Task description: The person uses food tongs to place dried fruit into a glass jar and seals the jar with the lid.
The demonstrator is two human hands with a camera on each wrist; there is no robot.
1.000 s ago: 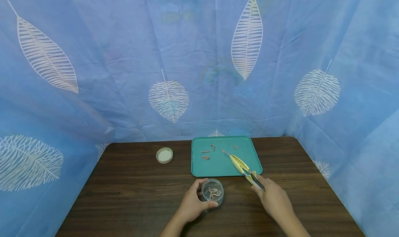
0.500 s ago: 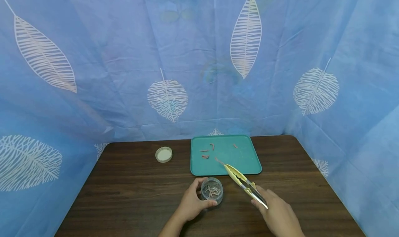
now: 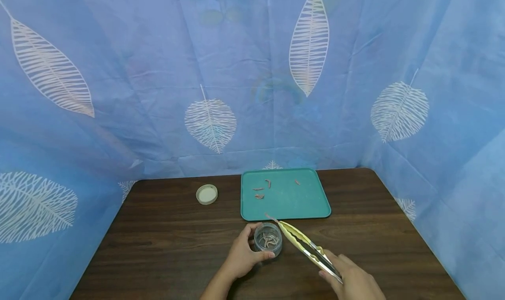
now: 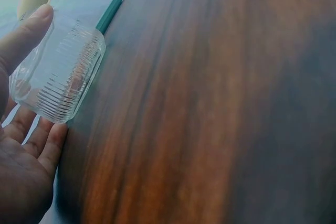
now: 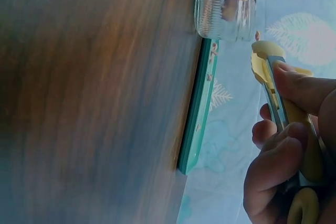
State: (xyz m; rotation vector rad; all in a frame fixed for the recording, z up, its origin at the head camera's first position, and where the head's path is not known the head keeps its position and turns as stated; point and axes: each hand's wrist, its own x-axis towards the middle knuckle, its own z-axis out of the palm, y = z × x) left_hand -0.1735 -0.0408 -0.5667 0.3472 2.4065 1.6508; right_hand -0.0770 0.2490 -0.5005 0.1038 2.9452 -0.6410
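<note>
My left hand grips a ribbed clear glass jar on the table, thumb on the near side and fingers on the far side. Inside the jar lie several pale, thin strips. Yellow-tipped metal tongs are held in my right hand; their tips pinch a thin pinkish strip just past the jar's far right rim. In the right wrist view the thumb presses along one arm of the tongs, above the level of the jar. What the strips are, I cannot tell.
Behind the jar lies a green tray with several small pinkish strips on it. A round lid rests on the dark wooden table to the tray's left. Blue cloth with leaf prints hangs around the table.
My right hand has brought the tongs and the strip from over the tray toward me and left, to the jar. The left hand keeps its grip on the jar.
</note>
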